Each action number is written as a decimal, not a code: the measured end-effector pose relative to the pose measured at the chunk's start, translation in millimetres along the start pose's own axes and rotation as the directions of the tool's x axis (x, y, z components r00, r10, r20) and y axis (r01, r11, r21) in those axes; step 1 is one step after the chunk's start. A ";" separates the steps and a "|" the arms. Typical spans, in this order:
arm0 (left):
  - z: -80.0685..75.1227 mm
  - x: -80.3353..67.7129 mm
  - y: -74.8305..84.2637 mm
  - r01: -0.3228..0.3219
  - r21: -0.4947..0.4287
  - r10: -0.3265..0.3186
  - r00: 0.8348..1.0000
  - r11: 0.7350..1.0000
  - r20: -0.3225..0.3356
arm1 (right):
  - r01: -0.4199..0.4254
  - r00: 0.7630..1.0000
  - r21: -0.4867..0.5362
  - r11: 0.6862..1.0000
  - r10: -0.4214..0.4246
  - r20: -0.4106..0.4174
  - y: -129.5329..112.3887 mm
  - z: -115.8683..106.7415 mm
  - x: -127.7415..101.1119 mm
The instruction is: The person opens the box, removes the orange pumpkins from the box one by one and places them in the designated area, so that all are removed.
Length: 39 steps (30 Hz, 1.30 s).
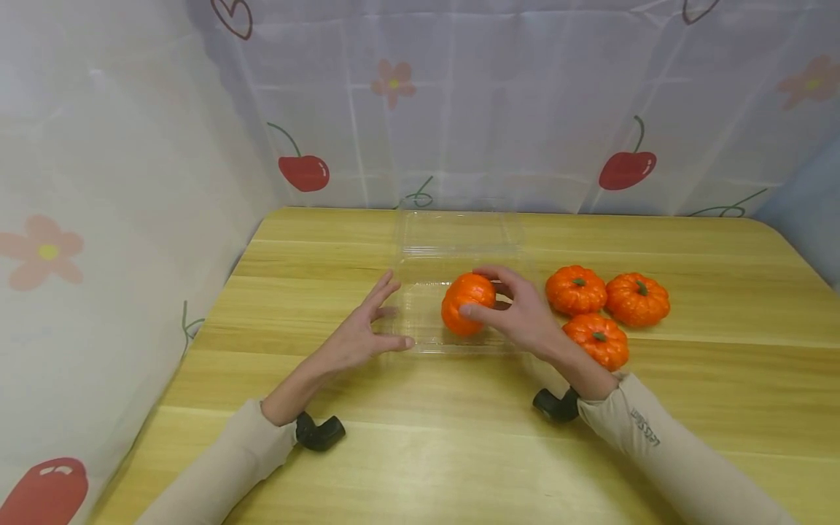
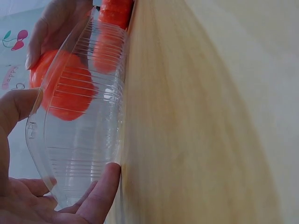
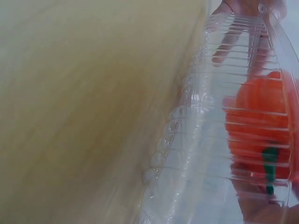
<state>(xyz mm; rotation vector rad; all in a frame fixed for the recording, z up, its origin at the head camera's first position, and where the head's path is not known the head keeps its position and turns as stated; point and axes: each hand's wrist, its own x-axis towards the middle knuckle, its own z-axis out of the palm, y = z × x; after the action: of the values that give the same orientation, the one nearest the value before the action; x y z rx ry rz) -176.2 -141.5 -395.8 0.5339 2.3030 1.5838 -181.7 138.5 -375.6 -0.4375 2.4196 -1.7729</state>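
Observation:
A small orange pumpkin (image 1: 468, 303) is in my right hand (image 1: 525, 310), pinched between thumb and fingers, over the base of a clear plastic clamshell box (image 1: 420, 321). The pumpkin is turned on its side; its green stem shows through the clear wall in the right wrist view. Whether it touches the box floor I cannot tell. My left hand (image 1: 351, 335) is at the box's left end, thumb and fingers spread wide. In the left wrist view its thumb (image 2: 23, 105) is at the rim and a finger (image 2: 105, 186) lies along the lower wall.
Three more orange pumpkins, a back-left one (image 1: 576, 290), a right one (image 1: 637, 299) and a front one (image 1: 597, 341), sit right of the box. The raised clear lid (image 1: 459, 227) leans back toward the patterned curtain (image 1: 459, 109). Everything stands on a wooden table (image 1: 420, 437).

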 end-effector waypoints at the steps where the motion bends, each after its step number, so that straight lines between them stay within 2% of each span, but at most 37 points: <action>1: 0.1 0.2 -0.1 0.000 -0.001 0.000 1.000 1.000 -0.001 | 0.011 1.000 0.008 1.000 -0.011 -0.001 0.4 0.2 -0.2; 7: 0.4 1.0 -1.7 -0.008 0.001 0.008 1.000 1.000 -0.008 | 0.084 0.996 0.019 0.996 -0.084 -0.017 1.4 0.6 -0.9; 16: 0.3 0.5 -1.3 -0.003 -0.023 0.003 1.000 1.000 0.001 | 0.041 0.999 0.000 0.999 -0.041 -0.034 -12.9 -6.7 -5.4; 22: -0.4 0.1 -0.5 -0.010 -0.021 0.011 1.000 1.000 0.004 | 0.074 0.997 -0.016 0.997 -0.075 -0.006 -18.8 -7.8 -7.7; 26: -0.7 -0.2 -1.2 -0.014 -0.018 0.014 1.000 1.000 0.006 | 0.086 0.996 -0.019 0.996 -0.086 -0.006 -22.7 -6.4 -14.7; 34: -0.4 -0.1 -1.3 -0.024 -0.008 0.024 1.000 1.000 0.002 | 0.137 0.989 -0.094 0.986 -0.141 -0.035 -31.9 -12.3 -33.3; 39: -0.5 -0.2 -1.1 -0.019 -0.005 0.019 1.000 1.000 -0.001 | 0.134 0.990 -0.110 0.985 -0.138 -0.031 -35.7 -17.0 -42.4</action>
<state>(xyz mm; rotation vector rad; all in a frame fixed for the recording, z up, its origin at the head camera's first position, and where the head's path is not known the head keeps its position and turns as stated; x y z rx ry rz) -176.3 -142.4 -396.6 0.5553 2.3004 1.5984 -139.7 156.6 -339.9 -0.5984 2.5782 -1.7221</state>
